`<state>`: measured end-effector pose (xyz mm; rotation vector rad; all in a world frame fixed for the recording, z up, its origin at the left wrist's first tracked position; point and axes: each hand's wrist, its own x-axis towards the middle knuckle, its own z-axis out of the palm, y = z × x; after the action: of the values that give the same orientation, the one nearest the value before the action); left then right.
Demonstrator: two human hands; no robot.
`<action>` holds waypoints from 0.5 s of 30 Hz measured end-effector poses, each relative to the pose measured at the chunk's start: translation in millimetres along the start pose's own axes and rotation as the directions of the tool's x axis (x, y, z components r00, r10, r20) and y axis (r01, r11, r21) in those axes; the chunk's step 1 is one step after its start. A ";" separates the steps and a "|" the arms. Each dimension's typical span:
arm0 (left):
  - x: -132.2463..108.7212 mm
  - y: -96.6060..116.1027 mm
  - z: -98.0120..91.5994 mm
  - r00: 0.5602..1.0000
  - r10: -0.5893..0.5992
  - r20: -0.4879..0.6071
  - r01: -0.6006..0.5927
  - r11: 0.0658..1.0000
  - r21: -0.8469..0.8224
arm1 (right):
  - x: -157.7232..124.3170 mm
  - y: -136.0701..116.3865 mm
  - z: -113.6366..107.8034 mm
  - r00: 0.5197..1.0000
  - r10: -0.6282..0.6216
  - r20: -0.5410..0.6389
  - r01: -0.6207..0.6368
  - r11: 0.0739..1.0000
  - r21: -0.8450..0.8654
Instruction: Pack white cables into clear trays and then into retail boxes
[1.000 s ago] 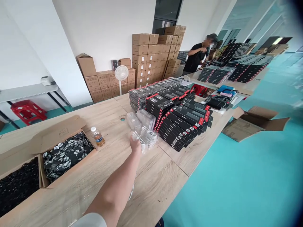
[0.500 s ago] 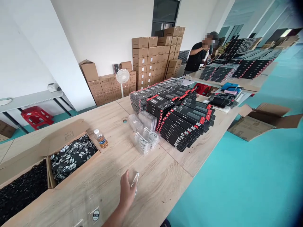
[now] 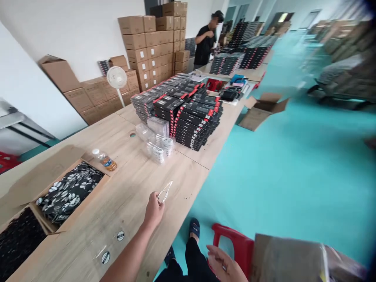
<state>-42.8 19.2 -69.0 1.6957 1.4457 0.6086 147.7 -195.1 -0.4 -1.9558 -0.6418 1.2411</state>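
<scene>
My left hand [image 3: 153, 210] is above the wooden table [image 3: 188, 172], shut on a thin clear plastic piece [image 3: 164, 192]. Farther off, several clear plastic blister trays [image 3: 157, 143] lie stacked against a tall pile of black boxes with red tabs [image 3: 190, 119]. Two small round black-and-white labels [image 3: 120, 235] lie on the table near my left hand, on what may be a clear film. My right hand [image 3: 225, 265] hangs low beyond the table edge, fingers apart and holding nothing, next to a red plastic stool [image 3: 232, 244].
An open carton of black-and-white round pieces [image 3: 69, 192] and a second carton of dark items [image 3: 19, 243] sit at the left, near a water bottle [image 3: 104, 159]. A person [image 3: 205, 43] stands at the far tables. Stacked cartons [image 3: 147, 47] line the wall.
My left hand has drawn back from the blister trays toward me, carrying the clear piece. The view has swung left and down, bringing my right hand, feet and the red stool into sight.
</scene>
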 end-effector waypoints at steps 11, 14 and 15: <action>-127.1 124.8 -4.4 0.946 0.230 0.230 -0.066 0.827 -0.558 | -9.3 -104.0 -8.8 0.947 -0.321 0.014 0.296 0.889 0.350; -134.0 134.0 -25.9 0.896 0.146 0.418 0.187 0.731 -0.656 | -18.0 -113.3 -16.5 0.919 -0.375 0.123 0.301 0.867 0.396; -135.4 135.3 -33.0 0.854 0.140 0.501 0.284 0.681 -0.675 | -20.7 -115.0 -17.5 0.906 -0.394 0.157 0.306 0.863 0.402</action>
<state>-22.0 -105.0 79.0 1.0135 0.7037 0.5241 151.6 -144.6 106.3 -1.3212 -0.7806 1.2596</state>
